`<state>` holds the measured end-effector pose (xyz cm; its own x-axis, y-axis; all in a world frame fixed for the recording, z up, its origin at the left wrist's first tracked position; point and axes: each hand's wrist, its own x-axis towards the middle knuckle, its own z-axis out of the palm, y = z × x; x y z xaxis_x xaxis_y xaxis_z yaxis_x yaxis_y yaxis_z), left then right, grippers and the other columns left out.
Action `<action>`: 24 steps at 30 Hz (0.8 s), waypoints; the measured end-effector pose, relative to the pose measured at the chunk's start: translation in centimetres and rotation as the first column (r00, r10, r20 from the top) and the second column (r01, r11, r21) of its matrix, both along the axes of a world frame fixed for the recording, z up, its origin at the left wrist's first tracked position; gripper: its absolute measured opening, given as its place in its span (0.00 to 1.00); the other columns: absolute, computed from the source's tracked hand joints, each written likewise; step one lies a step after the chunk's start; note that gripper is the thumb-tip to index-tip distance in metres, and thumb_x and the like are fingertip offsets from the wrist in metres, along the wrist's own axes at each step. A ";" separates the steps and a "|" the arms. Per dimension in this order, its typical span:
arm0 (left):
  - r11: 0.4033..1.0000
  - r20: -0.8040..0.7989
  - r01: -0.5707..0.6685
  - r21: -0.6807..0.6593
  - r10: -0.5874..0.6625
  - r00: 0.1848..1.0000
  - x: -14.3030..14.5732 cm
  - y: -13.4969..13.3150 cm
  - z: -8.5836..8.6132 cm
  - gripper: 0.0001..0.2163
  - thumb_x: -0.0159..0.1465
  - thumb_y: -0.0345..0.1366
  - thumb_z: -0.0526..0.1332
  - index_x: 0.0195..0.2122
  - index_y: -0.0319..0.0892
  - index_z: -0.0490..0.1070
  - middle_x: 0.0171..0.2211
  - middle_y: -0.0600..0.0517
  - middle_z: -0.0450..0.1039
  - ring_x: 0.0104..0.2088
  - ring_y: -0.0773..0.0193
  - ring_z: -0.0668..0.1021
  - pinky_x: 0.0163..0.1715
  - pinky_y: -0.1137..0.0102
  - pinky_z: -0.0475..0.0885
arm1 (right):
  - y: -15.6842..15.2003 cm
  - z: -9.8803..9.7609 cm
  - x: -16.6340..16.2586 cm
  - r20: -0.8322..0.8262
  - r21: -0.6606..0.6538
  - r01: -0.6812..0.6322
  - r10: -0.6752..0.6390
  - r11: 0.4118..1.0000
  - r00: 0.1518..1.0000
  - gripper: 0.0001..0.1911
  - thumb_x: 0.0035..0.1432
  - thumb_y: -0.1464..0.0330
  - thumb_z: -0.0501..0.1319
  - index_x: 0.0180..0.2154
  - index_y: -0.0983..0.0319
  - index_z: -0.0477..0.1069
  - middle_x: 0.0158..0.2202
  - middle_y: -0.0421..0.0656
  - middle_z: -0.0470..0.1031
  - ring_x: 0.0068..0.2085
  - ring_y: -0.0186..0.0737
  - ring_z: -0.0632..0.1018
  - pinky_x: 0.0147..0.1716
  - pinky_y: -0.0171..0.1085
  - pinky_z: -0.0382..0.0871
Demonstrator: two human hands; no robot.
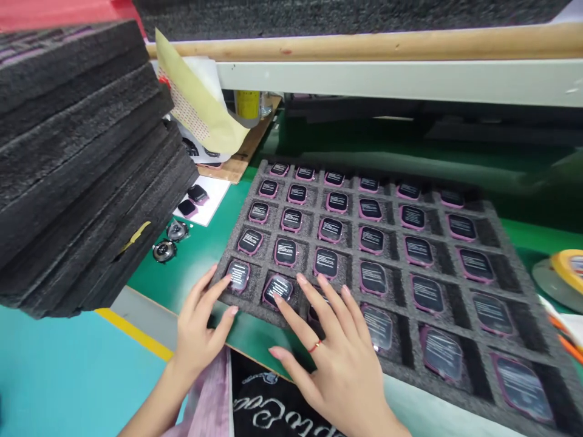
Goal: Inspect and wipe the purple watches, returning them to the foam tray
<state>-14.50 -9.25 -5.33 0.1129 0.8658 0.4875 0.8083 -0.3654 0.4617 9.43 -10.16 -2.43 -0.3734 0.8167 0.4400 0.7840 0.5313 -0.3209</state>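
Note:
A dark grey foam tray (347,290) lies on the bench, its compartments holding rows of smartwatches with purple frames and lit screens showing lines of text. My left hand (200,331) is at the tray's near left corner, fingers apart, with the index fingertip at the edge of the corner smartwatch (238,276). Spread over the front row is my right hand (341,346), its index fingertip on the screen of the second smartwatch (279,286). Another smartwatch in that row is mostly hidden beneath the right hand's fingers. Neither hand grips anything.
Stacked black foam trays (86,164) rise at the left. Behind them are two watches on white paper (214,197), round watch parts (164,250) and a yellowish sheet (200,109). A shelf edge (387,82) crosses above the tray. A tape roll (562,279) is at the right.

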 end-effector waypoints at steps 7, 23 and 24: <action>1.000 -0.011 -0.014 -0.008 0.014 1.000 0.4 -0.1 0.0 0.21 0.69 0.37 0.60 0.63 0.48 0.66 0.65 0.43 0.65 0.62 0.52 0.72 0.60 0.58 0.70 | -0.4 -0.9 0.5 -0.056 0.068 0.009 -0.005 0.998 0.998 0.25 0.66 0.64 0.61 0.61 0.66 0.67 0.63 0.57 0.65 0.68 0.59 0.62 0.66 0.57 0.54; 0.994 -0.025 -0.068 -0.083 0.066 0.998 0.8 -0.3 0.4 0.24 0.70 0.37 0.59 0.66 0.48 0.61 0.63 0.42 0.64 0.62 0.51 0.70 0.59 0.54 0.70 | -1.9 -0.5 2.7 -0.244 0.131 0.009 0.024 0.991 0.970 0.27 0.62 0.77 0.62 0.61 0.59 0.69 0.56 0.50 0.71 0.63 0.54 0.70 0.64 0.54 0.63; 0.993 -0.016 -0.085 -0.076 0.084 0.996 0.9 -0.3 0.6 0.26 0.69 0.38 0.59 0.68 0.47 0.57 0.63 0.40 0.64 0.63 0.50 0.70 0.59 0.53 0.70 | -2.3 -0.3 3.6 -0.256 0.123 0.055 -0.022 0.991 0.966 0.31 0.62 0.78 0.62 0.64 0.55 0.66 0.56 0.48 0.71 0.62 0.54 0.71 0.63 0.54 0.64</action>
